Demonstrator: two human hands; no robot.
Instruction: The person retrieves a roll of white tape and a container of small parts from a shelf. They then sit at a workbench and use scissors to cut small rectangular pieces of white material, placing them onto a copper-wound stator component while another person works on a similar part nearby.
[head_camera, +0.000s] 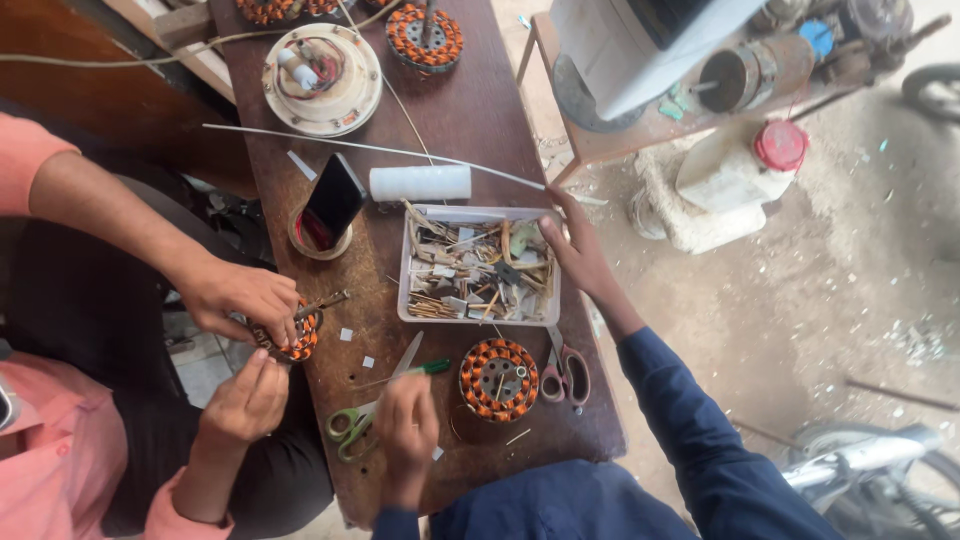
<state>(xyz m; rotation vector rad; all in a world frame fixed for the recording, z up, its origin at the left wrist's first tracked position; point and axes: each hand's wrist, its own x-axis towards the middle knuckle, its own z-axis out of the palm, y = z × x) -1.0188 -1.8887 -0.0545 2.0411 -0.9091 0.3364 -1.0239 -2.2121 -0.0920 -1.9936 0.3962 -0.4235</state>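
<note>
Our right hand reaches across to a shallow white tray in the middle of the dark wooden bench. Its fingers are spread loosely over the tray's right rim and far corner, touching it and holding nothing. The tray is full of paper strips, slivers of card and bits of wire.

Our left hand rests near the front edge of the bench. Its fingers are curled shut on a slim green-tipped tool, perhaps a pen or a small driver; we can't tell at this size. Green-handled scissors lie just beside that hand. A round stator wound with copper wire sits between the hand and a pair of red-handled scissors, just in front of the tray.

Behind the tray lies a white roll, and a phone stands propped to its left. At the left edge of the bench, a co-worker in pink sleeves holds another stator in both hands.
</note>
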